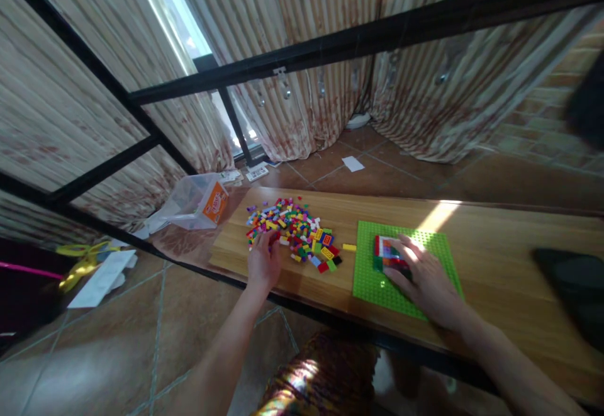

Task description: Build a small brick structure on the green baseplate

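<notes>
My left hand [265, 264] is at the near left edge of a pile of small toy bricks [295, 224]. Its fingers are curled together, with a bit of red at the tips; whether a brick is pinched there is too small to tell. On a green studded baseplate [377, 293] sits a low build of toy bricks [384, 249], with red, white, purple and dark green parts. My right hand [422, 274] grips this build from the right, thumb on the near side and fingers on the far side, hiding much of it.
A wooden table [495, 258] carries the bricks. Between pile and baseplate lies a yellow brick [349, 247]. A dark flat object [570, 290] rests at the right. On the floor beyond the left end stands a clear plastic bin [189, 205] with an orange label.
</notes>
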The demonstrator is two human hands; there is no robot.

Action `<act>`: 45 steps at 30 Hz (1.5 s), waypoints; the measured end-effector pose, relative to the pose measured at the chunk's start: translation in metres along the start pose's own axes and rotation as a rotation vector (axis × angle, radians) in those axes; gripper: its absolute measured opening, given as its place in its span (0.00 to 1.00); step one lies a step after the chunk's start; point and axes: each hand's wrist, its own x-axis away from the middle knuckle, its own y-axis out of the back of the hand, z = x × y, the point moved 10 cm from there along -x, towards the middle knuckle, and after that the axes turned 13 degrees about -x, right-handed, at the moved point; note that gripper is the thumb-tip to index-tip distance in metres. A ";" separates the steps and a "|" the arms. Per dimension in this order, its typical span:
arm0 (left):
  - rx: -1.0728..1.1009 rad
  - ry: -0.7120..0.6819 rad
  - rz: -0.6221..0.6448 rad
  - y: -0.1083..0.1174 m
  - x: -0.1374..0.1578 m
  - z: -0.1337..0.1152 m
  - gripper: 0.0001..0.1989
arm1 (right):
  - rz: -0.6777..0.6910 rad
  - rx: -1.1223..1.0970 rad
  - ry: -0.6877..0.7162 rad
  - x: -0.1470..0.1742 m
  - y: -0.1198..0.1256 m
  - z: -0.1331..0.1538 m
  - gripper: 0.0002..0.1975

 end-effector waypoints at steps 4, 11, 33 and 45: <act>0.226 -0.112 0.108 -0.016 0.019 -0.055 0.09 | -0.195 -0.186 -0.097 -0.002 0.037 -0.011 0.22; 0.400 -0.303 0.324 -0.053 0.043 -0.155 0.07 | -0.305 -0.346 -0.199 0.000 0.062 -0.017 0.13; 0.328 -0.589 0.308 -0.106 0.046 -0.213 0.09 | -0.150 -0.226 -0.085 -0.004 0.037 -0.010 0.11; 0.349 -0.581 0.316 -0.107 0.044 -0.215 0.10 | -0.228 -0.192 -0.115 -0.001 0.031 -0.015 0.11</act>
